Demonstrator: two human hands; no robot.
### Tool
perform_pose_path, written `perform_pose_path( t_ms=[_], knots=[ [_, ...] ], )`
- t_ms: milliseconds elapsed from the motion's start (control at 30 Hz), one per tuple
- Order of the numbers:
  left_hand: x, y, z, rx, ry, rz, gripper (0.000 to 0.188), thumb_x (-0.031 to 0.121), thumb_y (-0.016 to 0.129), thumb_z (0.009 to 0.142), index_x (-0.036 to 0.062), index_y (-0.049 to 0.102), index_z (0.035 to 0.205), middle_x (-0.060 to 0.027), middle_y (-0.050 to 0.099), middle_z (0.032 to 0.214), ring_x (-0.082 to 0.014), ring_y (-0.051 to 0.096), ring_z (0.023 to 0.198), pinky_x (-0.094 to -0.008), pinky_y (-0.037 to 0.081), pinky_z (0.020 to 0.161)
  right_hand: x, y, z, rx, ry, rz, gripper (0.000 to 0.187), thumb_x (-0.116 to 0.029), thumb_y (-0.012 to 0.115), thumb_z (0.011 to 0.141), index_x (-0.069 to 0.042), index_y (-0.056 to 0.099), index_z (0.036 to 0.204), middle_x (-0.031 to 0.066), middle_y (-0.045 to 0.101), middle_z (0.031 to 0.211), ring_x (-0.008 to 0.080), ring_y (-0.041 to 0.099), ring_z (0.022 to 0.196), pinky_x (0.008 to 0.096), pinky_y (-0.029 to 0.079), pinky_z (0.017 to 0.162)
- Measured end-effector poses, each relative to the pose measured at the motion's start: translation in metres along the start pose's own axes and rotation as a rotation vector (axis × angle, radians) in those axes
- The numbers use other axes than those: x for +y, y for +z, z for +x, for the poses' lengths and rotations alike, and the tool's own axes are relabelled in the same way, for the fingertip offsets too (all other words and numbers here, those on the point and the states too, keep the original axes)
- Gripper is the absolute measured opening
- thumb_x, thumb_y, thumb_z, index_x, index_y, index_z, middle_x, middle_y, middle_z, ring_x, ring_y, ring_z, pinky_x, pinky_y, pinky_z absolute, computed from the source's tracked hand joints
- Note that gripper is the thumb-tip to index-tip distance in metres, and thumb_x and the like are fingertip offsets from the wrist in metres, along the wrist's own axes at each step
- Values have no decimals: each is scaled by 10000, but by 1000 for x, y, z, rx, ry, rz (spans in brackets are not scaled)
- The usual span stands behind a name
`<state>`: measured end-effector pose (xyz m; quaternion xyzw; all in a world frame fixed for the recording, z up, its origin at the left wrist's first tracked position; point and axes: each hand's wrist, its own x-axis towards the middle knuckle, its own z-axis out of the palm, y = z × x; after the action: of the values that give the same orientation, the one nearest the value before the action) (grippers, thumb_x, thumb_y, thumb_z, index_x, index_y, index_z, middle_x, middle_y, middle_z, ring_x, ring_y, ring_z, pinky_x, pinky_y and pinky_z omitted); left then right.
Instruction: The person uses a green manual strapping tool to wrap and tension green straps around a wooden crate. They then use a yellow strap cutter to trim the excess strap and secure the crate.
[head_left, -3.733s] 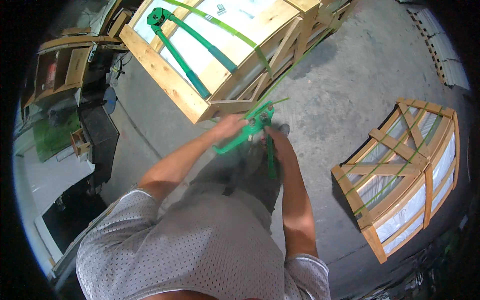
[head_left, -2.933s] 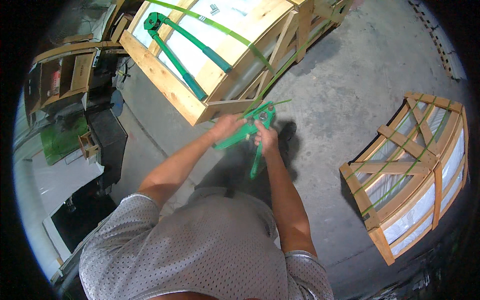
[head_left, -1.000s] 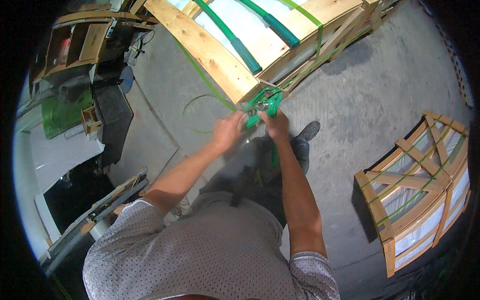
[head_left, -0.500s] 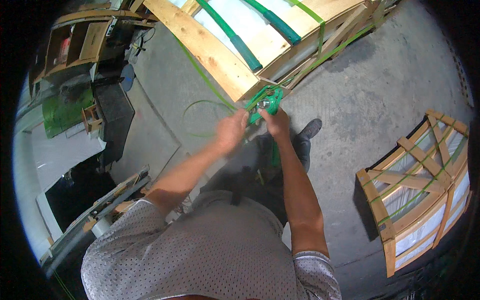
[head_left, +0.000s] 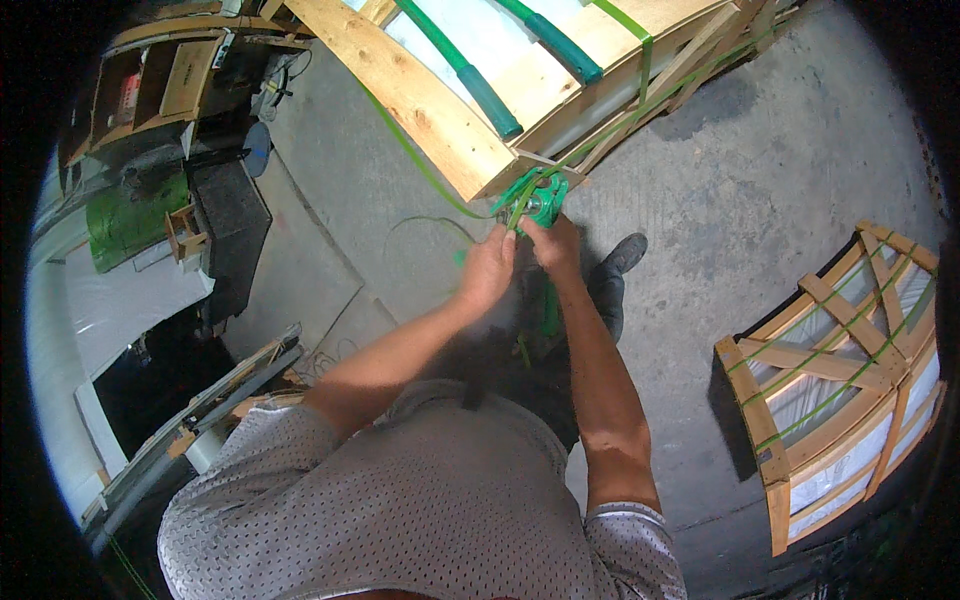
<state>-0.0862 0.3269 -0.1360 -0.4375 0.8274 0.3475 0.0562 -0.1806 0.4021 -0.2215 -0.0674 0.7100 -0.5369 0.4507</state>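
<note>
"Grip first: what holds what?"

"Left hand (head_left: 488, 268) seems to pinch the green strap (head_left: 519, 208), probably to guide it; right hand (head_left: 557, 246) grips the green lever tool (head_left: 548, 204)."

"Where's that tool?"

"Just beside the near corner of the wooden crate (head_left: 410, 105), presumably to meet the strap."

"Those long green handles (head_left: 450, 65)?"

"Lying on top, likely for reach."
</note>
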Motion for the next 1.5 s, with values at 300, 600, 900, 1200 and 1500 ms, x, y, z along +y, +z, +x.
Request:
perform_pose_path(
  t_ms=[300,600,900,1200,1500],
  knots=[
    [-10,-7,4,1,33,145,184,234,484,971,55,501,932,-276,581,718,-497,575,719,-555,430,583,-6,-2,-2,12,-59,-22,385,-406,699,770,-66,698,951,129,688,792,244,652,709,373,488,669],
    [-3,-14,6,20,116,246,181,250,493,961,71,520,956,-259,587,663,-481,581,634,-569,441,550,-10,-2,-4,64,-57,22,407,-389,709,761,-56,684,993,152,702,886,297,673,804,388,496,725],
    [-16,6,-3,12,88,259,177,237,514,954,62,514,930,-253,586,677,-469,578,636,-559,430,536,-17,-7,-7,-40,-9,-1,372,-352,686,770,-63,648,1002,162,683,917,352,648,865,407,492,772],
    [-38,16,-15,-24,140,140,148,192,519,955,49,492,931,-276,561,678,-492,553,654,-572,407,538,-26,-63,28,-177,221,382,185,-202,744,784,-85,602,775,-16,494,587,83,437,444,259,354,409],
    [-47,21,-13,-45,123,162,157,196,515,959,50,479,911,-279,556,689,-503,541,669,-577,390,536,-29,-66,29,-202,242,339,302,-315,780,746,-68,613,795,-22,484,590,90,448,470,272,361,431]
  ],
)
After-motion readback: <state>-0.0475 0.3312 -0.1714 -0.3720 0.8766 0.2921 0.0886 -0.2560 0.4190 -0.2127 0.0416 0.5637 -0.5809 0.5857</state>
